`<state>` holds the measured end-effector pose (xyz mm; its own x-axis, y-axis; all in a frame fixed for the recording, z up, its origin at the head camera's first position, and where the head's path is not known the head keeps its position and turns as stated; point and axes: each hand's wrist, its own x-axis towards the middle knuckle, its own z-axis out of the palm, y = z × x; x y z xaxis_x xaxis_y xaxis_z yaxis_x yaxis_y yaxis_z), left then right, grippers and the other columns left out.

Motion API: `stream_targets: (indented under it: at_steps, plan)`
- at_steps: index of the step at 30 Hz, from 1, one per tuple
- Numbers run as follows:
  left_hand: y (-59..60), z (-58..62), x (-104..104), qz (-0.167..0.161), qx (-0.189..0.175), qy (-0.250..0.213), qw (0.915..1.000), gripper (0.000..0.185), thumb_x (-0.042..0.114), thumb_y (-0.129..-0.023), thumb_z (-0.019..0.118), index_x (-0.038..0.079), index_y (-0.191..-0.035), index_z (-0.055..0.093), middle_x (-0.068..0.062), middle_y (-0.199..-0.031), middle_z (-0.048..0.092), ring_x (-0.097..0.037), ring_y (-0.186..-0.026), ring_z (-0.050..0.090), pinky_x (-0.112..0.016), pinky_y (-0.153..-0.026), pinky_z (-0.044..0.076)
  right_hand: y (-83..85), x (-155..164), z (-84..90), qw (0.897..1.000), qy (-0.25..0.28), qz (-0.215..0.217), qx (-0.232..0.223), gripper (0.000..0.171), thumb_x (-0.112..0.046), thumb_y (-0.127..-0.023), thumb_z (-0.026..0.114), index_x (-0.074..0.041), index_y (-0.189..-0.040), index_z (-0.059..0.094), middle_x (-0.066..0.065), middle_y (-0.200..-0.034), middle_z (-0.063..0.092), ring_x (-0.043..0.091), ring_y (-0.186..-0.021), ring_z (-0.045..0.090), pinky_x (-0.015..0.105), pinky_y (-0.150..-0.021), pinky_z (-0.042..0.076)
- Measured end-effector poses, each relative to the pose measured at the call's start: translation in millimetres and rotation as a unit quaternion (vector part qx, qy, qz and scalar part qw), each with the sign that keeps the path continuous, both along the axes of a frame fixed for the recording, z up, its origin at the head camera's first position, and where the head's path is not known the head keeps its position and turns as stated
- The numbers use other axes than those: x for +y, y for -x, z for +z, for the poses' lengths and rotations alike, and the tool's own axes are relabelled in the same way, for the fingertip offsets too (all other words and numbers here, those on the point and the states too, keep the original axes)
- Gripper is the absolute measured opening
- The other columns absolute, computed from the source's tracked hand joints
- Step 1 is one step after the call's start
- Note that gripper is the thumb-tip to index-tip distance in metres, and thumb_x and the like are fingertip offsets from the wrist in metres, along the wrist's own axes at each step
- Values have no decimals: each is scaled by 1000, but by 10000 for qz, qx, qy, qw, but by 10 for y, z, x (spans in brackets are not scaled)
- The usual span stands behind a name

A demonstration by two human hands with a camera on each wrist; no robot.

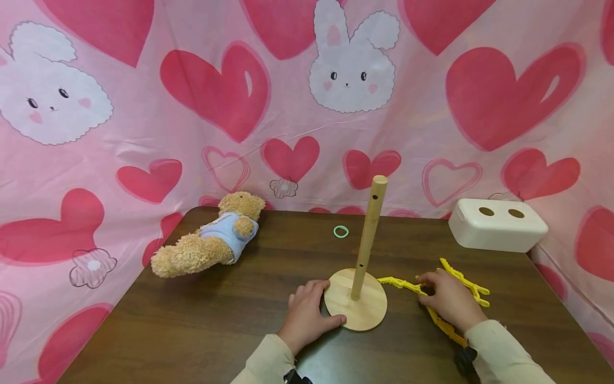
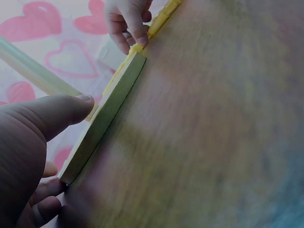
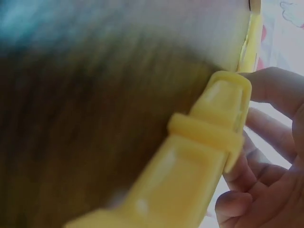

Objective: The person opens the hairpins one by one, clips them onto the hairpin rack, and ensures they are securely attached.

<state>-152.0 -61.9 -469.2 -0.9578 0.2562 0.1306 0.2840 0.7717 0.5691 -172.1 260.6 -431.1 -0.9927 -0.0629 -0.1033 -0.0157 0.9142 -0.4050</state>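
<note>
The yellow arms lie on the worktop just right of the stand's round base, one end reaching toward the base, the other splayed to the right. The right hand is laid over their middle; in the right wrist view its fingers are curled round a yellow arm, so the piece is gripped. The left hand rests against the left edge of the base, thumb on the top face and fingers tucked at the rim, so the base is held down.

Likely faults, as judged from this position:
- The pole leans slightly in the head view. If the base is released while an arm is pushed at a hole, the stand could be tipped or slid across the smooth wood.
- The arms appear thin and knobbed. If they are lifted by one end, they could flex, catch on the base edge, or slip from the fingers.
- The right sleeve lies close to the arms' near end; a piece could be dragged off the near edge by it.

The worktop is dark, wood-grained and smooth. A teddy bear in a blue top lies at the far left, a small green ring behind the pole, and a white box with two round holes at the far right corner. The worktop is enclosed by pink cloth printed with red hearts and white rabbits.
</note>
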Motion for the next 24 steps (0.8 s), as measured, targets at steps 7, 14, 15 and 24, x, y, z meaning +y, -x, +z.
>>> stream_targets:
  at_steps: [7,14,15,24]
  plan:
    - [-1,-4,-4,-7,12,-35,10000,82,64,-65,71,16,-129,52,1,-125,52,-20,-106,44,-41,-81,30,-1,37,14,9991,90,-57,-404,52,-29,-72,79,2,-111,62,4,-88,61,18,-75,54,43,-70,48]
    - [4,-9,-9,8,106,-24,9999,81,63,-65,72,16,-129,52,1,-124,52,-20,-104,44,-39,-80,30,-4,86,18,9987,216,34,-450,49,-29,-72,79,1,-107,64,2,-85,60,17,-74,53,41,-70,48]
    - [4,-11,-8,5,111,-29,9999,81,62,-65,72,16,-128,52,1,-124,52,-20,-104,44,-40,-80,30,-11,86,22,9988,265,24,-417,48,-29,-72,79,1,-107,64,2,-86,60,17,-74,53,41,-70,49]
    - [9,-24,-6,-19,62,20,10000,84,65,-64,72,16,-130,52,1,-125,51,-20,-106,44,-41,-81,30,-172,43,75,9943,1004,-317,164,55,-40,-79,71,-2,-116,58,8,-98,61,18,-78,56,33,-62,49]
